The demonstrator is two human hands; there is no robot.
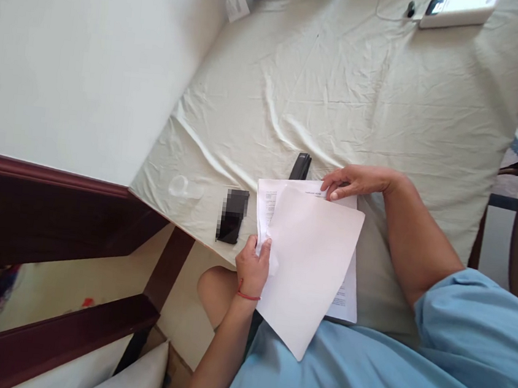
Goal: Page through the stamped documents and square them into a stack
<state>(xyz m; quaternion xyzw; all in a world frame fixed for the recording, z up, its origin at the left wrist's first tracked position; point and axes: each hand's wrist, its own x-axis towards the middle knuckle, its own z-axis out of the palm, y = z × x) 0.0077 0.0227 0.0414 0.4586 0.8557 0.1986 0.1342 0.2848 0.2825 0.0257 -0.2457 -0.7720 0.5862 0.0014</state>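
Mostly blank white paper sheets, printed pages beneath.

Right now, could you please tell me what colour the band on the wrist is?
Red; the thin band shows best in the head view.

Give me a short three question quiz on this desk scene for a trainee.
1. True or false: the left hand pinches the edge of the sheets of paper.
2. What black tool lies just beyond the papers, near the right hand?
A. stapler
B. scissors
C. mug
3. What covers the table?

Key:
1. True.
2. A, the stapler.
3. A wrinkled pale cloth.
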